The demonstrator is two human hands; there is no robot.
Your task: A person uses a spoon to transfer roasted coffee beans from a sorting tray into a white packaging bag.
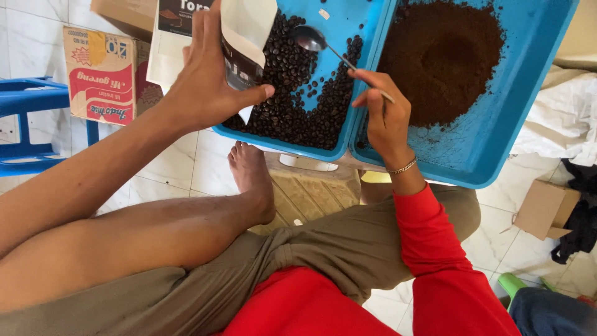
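A white paper pouch (245, 34) with a dark printed panel is held upright over the near-left part of a blue tray (333, 22) of roasted coffee beans (298, 106). The left hand (208, 81) is wrapped around the pouch from the left, fingers on its far side and the thumb stretched across its lower front, pressing on it. The right hand (385, 118) is closed around the handle of a metal spoon (311, 38), pinching it between thumb and fingers; the handle slants up to the left and the bowl hovers over bare blue tray bottom, just beside the pouch's right edge. Whether the bowl carries any beans cannot be told.

The beans lie heaped along the tray's near and middle part. Touching it on the right is a second blue tray (497, 124) holding a mound of brown ground coffee (444, 53) with a dent in its middle. A thin bracelet (403, 167) circles the right wrist above a red sleeve (435, 249).

Below the trays, the person's bare foot (252, 180) rests on a woven mat (311, 193). On the tiled floor stand a printed cardboard carton (102, 74) and a blue plastic stool (28, 124) at left, and a small brown box (546, 208) at right.
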